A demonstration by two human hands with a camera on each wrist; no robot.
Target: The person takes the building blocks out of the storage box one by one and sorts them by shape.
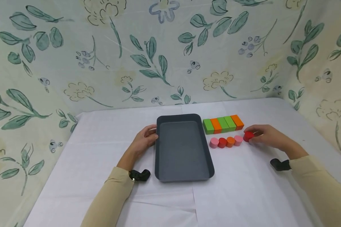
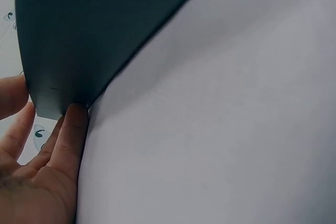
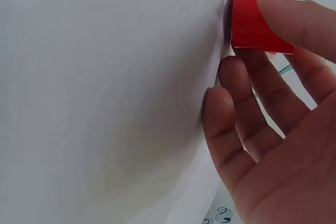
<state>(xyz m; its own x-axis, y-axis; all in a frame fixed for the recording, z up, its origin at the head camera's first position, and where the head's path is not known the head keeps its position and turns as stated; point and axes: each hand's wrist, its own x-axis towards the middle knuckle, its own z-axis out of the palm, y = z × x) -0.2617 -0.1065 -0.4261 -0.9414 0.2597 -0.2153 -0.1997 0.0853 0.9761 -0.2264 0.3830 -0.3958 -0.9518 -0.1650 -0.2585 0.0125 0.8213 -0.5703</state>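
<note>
My right hand (image 1: 262, 135) pinches a red cylinder block (image 1: 248, 136) between thumb and fingers, at the right end of a row of small cylinders. The right wrist view shows the thumb over the red block (image 3: 252, 22), held low by the white cloth, with the other fingers spread below. My left hand (image 1: 143, 140) touches the outer left side of a dark grey rectangular tray (image 1: 156, 157). In the left wrist view, fingertips of the left hand (image 2: 44, 166) rest against the tray's outer wall (image 2: 94, 30), near the cloth.
Pink (image 1: 214, 142), red (image 1: 222, 142), orange (image 1: 230, 142) and another pink cylinder (image 1: 238, 140) line up right of the tray. Behind them stands a row of green (image 1: 208, 126) and orange rectangular blocks (image 1: 237, 122). White cloth (image 1: 108, 138) covers the table; floral fabric (image 1: 170, 63) hangs behind.
</note>
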